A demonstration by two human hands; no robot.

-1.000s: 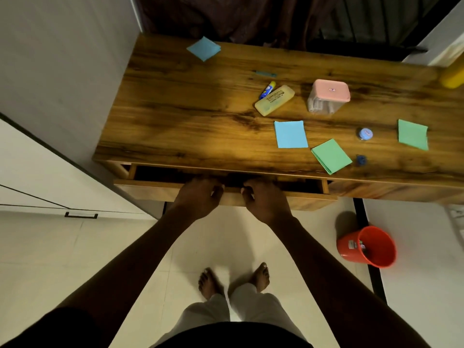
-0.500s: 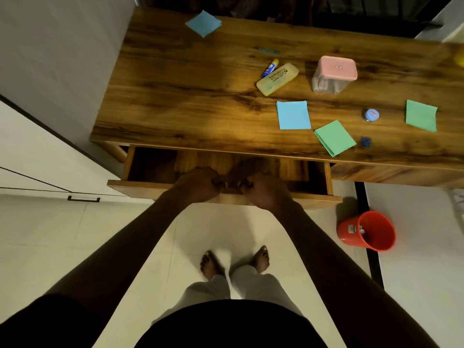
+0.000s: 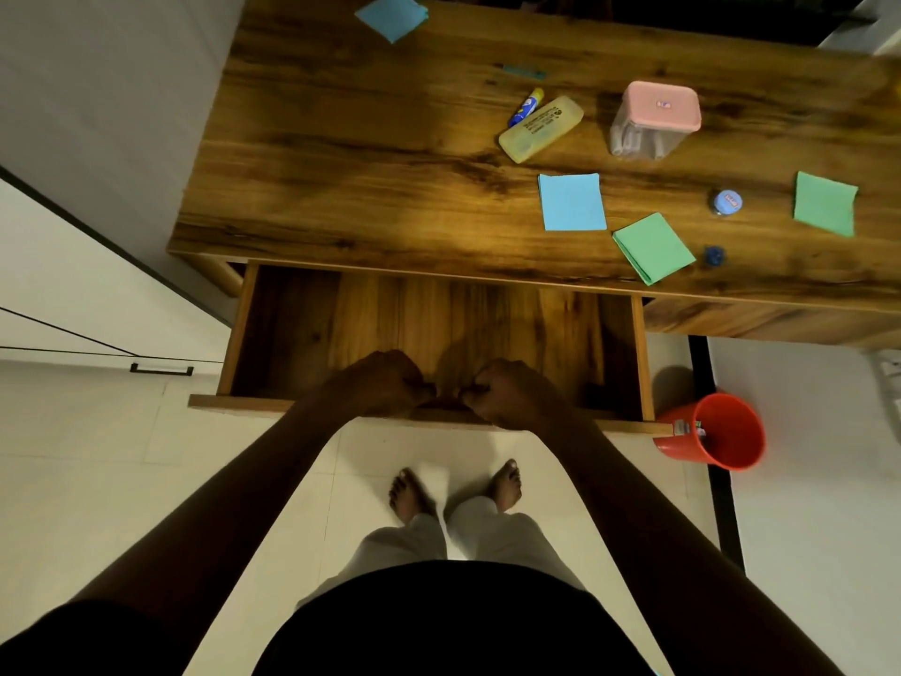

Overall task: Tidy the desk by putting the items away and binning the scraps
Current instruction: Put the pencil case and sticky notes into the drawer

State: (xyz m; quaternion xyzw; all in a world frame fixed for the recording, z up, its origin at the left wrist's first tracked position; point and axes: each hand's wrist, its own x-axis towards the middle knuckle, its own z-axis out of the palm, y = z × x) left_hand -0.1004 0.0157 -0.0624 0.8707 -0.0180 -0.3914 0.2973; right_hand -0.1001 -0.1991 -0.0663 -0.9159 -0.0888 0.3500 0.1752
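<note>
The wooden desk (image 3: 365,153) has its drawer (image 3: 302,334) pulled far out, with nothing visible inside. My left hand (image 3: 378,385) and my right hand (image 3: 504,390) grip the drawer's front edge side by side, fingers curled over it. On the desktop lie a yellow case (image 3: 541,129), a blue glue stick (image 3: 525,107), a pink-lidded clear box (image 3: 656,119), two blue paper squares (image 3: 571,202) (image 3: 392,14), two green paper squares (image 3: 653,248) (image 3: 825,203), a small round blue tin (image 3: 726,202) and a dark blue scrap (image 3: 714,255).
A red bin (image 3: 721,431) stands on the pale tiled floor to the right of the drawer. A white cabinet with a dark handle (image 3: 161,369) is on the left. My bare feet (image 3: 456,490) stand just behind the drawer front.
Both hands have pulled the drawer out toward me, from a narrow gap to far open. The items on the desktop have not moved.
</note>
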